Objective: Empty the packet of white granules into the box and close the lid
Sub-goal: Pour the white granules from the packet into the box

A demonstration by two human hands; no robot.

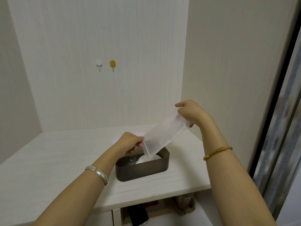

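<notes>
Both hands hold the packet tilted over the dark box on the worktop: left hand pinches its low mouth, right hand grips the raised far end, white granules heaped inside

The packet hung tilted over the dark box, its lower open end just inside the rim, above a heap of white granules. The left hand pinched that lower end; the right hand held the raised end in a closed grip. The box sat on the pale surface. Two hooks were on the wall behind.
</notes>
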